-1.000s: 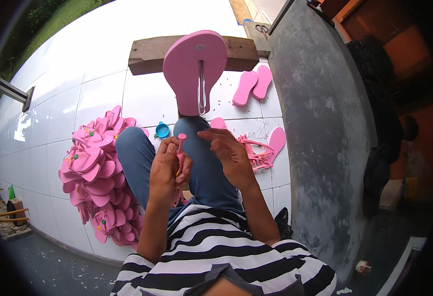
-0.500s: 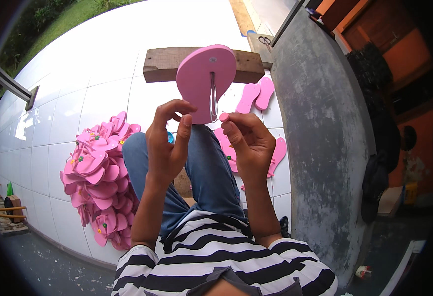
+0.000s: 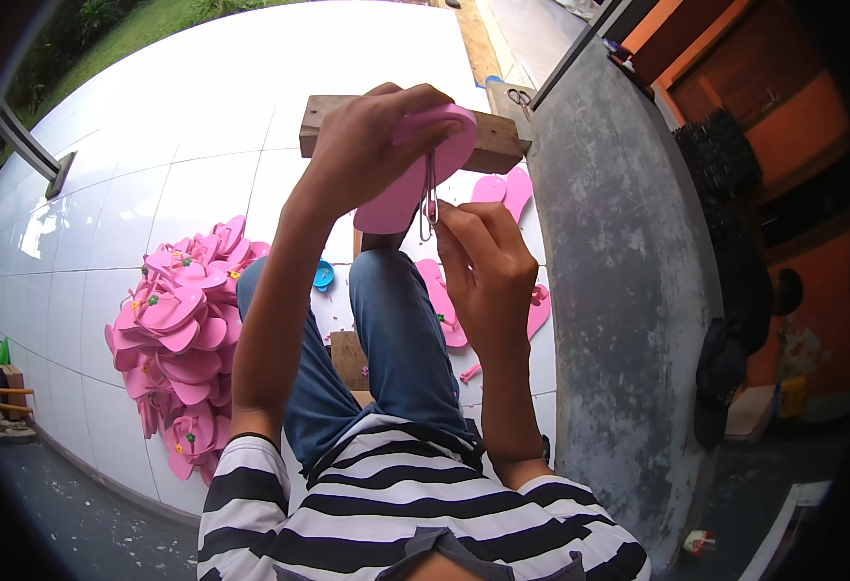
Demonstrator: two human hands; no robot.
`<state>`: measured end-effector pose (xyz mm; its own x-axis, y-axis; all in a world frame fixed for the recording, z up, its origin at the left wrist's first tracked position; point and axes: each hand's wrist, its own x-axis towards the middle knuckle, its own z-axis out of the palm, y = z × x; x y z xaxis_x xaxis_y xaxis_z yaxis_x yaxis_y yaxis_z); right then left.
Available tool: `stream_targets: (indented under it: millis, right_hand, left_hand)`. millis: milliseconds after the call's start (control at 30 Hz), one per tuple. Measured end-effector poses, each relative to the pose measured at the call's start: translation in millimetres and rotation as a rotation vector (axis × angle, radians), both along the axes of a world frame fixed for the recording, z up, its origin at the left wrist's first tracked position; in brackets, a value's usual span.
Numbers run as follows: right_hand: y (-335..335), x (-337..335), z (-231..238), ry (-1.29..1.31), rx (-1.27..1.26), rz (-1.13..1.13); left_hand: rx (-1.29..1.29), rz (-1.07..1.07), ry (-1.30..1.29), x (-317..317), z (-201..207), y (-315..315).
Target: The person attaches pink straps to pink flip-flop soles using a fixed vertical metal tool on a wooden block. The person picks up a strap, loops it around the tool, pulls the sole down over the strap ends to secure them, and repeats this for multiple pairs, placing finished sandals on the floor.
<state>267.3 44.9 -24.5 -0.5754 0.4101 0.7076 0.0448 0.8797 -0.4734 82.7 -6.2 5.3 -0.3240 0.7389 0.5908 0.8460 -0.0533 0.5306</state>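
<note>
A pink flip-flop sole [image 3: 386,205] stands tilted up in front of the wooden beam, above my knee. My left hand [image 3: 372,140] is closed round its upper part, thumb on the near face, fingers behind. A long thin metal wire loop [image 3: 429,189] sticks out from the sole and hangs down along its right side. At the loop's lower end, my right hand [image 3: 488,254] pinches with thumb and forefinger. A bit of pink shows at those fingertips, mostly hidden; it looks like the small round pink piece seen earlier.
A wooden beam [image 3: 493,145] lies behind the sole. Pink flip-flops with straps form a large pile [image 3: 178,339] at left. Loose pink soles [image 3: 502,191] lie at right, near a grey wall [image 3: 628,290]. A blue dish [image 3: 323,276] is beside my knee; scissors [image 3: 519,97] lie far right.
My left hand has moved up from beside the sole and taken hold of its upper part. The sole now leans more to the right. My right hand has brought the pink piece to the wire loop.
</note>
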Motion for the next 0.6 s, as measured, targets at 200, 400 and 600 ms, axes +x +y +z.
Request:
stream_targets:
  millis: [200,400,600]
  right_hand:
    - [11.8,18.9,-10.0,0.129,-0.137,0.146]
    - [33.0,-20.2,-8.5,0.104,-0.862,0.663]
    - [17.7,-10.6,-18.6,0.187,-0.901,0.634]
  left_hand:
    - [0.227,-0.149,-0.136,48.9,-13.5,-36.2]
    - [0.239,-0.130,-0.443,53.8,-18.2,-30.8]
    - [0.318,0.022,-0.391,81.4,-23.8,-35.5]
